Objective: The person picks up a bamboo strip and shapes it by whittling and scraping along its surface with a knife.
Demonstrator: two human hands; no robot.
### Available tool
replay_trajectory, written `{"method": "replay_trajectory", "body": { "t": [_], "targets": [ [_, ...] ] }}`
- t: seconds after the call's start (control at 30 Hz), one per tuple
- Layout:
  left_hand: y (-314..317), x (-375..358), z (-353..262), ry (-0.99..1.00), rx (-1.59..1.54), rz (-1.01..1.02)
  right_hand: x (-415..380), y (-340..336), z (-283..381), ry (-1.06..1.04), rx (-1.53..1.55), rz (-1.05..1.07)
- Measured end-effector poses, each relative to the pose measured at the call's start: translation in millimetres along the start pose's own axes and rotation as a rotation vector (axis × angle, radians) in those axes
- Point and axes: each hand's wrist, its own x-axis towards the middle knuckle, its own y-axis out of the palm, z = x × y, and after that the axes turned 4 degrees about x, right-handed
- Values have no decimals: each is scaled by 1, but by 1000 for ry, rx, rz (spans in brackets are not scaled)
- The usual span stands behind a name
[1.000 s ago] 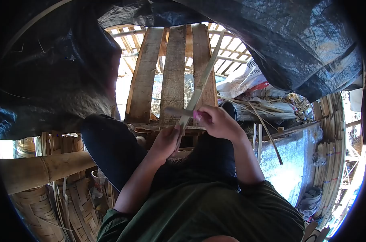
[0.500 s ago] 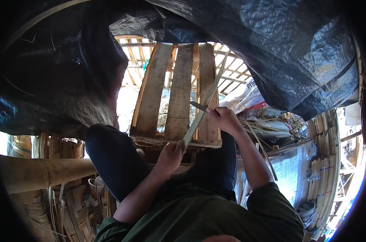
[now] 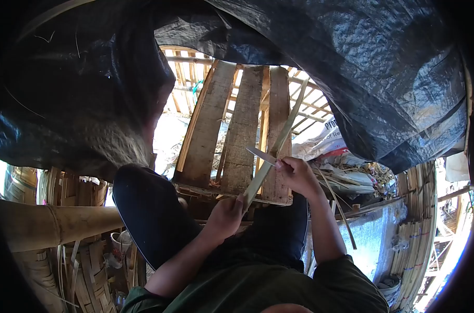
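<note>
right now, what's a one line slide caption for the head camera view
Left hand grips a long pale strip; right hand holds a knife across it, wooden slats beyond.

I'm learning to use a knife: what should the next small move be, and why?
Perhaps slide the knife along the pale strip, away from the left hand: the right hand holds the knife across the strip, while the left holds its near end.

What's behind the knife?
Behind the knife you can see a pale strip and wooden slats. The patch its blade covers can't be seen.
</note>
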Motion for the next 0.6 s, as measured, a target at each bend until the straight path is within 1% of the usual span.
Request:
{"method": "replay_trajectory", "body": {
  "t": [0.03,0.1,0.17,0.23,0.33,0.4,0.43,0.5,0.53,0.57,0.6],
  "targets": [
    [-1,0,-1,38,27,-1,2,-3,4,-4,2,1],
    [-2,-3,-9,35,54,-11,6,-11,15,185,-184,-48],
    [-2,-3,-10,33,80,-21,10,-7,-1,139,-203,-68],
    [-1,-1,-4,96,136,-63,9,-3,-8,92,-218,-88],
    [-2,-4,-14,53,143,-45,8,-1,-2,127,-179,-119],
    [0,-4,-15,34,138,-58,6,-6,8,246,-171,-45],
    [2,-5,-16,17,125,-71,5,-4,4,247,-161,-49],
    [4,-3,-17,43,152,-68,1,4,-8,106,-165,-145],
    [4,-3,-16,65,169,-62,-1,7,-14,108,-151,-152],
    [7,-2,-13,62,187,-60,-4,9,-21,42,-146,-156],
    [12,0,-9,151,239,-106,-8,10,-25,-23,-140,-162]
  ]
}}
